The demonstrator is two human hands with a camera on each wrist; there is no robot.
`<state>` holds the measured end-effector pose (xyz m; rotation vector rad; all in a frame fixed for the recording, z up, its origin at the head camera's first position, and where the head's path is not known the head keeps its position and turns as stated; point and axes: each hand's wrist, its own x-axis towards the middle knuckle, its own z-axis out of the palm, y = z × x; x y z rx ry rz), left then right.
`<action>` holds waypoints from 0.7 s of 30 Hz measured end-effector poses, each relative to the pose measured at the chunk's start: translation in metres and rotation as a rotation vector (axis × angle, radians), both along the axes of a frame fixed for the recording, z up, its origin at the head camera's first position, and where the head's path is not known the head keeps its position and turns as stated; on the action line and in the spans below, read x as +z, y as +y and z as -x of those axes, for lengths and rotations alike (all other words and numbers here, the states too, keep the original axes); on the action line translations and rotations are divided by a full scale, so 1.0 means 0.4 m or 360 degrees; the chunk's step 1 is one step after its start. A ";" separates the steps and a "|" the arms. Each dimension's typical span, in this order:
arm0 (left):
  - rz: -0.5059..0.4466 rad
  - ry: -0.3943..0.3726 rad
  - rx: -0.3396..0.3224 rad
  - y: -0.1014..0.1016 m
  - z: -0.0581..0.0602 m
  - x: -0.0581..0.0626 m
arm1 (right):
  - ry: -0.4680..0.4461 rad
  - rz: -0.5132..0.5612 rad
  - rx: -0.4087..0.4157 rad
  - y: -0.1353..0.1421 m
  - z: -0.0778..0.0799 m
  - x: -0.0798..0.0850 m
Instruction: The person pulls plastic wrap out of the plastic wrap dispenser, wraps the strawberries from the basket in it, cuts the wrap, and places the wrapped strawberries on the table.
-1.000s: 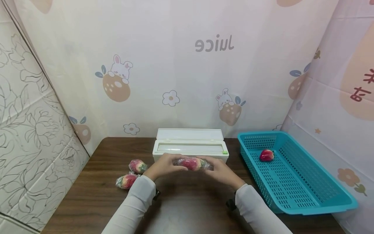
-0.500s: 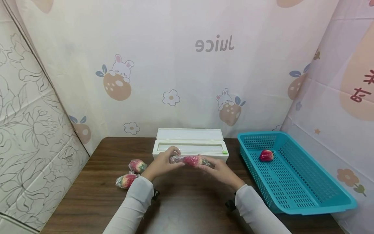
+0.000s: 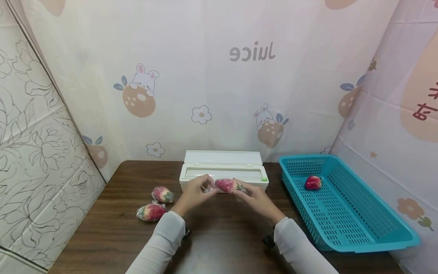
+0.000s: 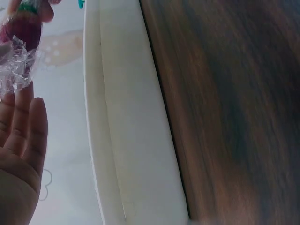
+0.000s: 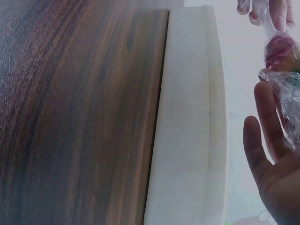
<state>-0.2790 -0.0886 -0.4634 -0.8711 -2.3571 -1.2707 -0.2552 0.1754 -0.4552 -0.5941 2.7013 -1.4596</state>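
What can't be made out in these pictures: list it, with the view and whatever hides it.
- Head view: part of the white box's front, behind the left grip, the right grip and the wrapped fruit.
- Left wrist view: the rest of the left grip, cut off by the left edge.
- Right wrist view: part of the wrapped fruit, cut off by the right edge.
- Head view: part of the upper red character, cut off by the right edge.

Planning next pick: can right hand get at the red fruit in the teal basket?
Probably not yet: the right hand holds the wrapped fruit. Otherwise the way looks free: the teal basket is open-topped, nothing over the red fruit.
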 end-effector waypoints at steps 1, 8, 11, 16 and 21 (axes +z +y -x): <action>-0.0003 -0.0043 -0.0020 0.003 -0.003 0.000 | 0.0003 0.0008 -0.0004 -0.001 0.000 0.000; -0.0009 -0.0226 -0.0077 0.007 -0.016 0.005 | -0.0058 0.0050 -0.0038 0.000 0.001 -0.001; -0.0040 -0.0267 -0.0157 0.003 -0.018 0.007 | -0.0092 0.0065 -0.0040 0.003 0.001 -0.001; -0.0040 -0.0278 -0.0246 0.000 -0.013 0.007 | -0.0185 0.0101 0.0023 0.008 -0.001 0.003; 0.0062 -0.0029 -0.0177 0.004 -0.005 0.013 | -0.0249 0.0119 0.0154 0.009 -0.002 0.008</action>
